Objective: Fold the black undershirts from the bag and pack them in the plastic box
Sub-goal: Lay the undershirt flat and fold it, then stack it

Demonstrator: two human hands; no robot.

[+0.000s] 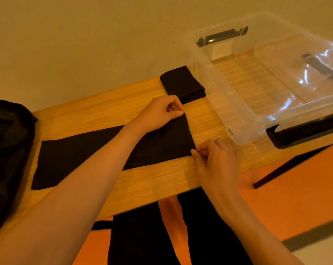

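Note:
A black undershirt [70, 157] lies on the wooden table [156, 180] as a long narrow strip running left to right. My left hand [160, 113] pinches the far corner of the strip's right end. My right hand [215, 159] pinches the near corner of that same end. A folded black undershirt [182, 85] sits at the table's back edge, just left of the clear plastic box [228, 96]. The box stands open at the right with nothing inside. The black bag [7, 150] bulges at the left edge of the table.
The box has black clip handles [303, 132] on its near and far ends and overhangs the table's right end. A beige wall runs behind the table. Below the near edge I see dark-trousered legs [142, 236], an orange floor and a black table leg [288, 167].

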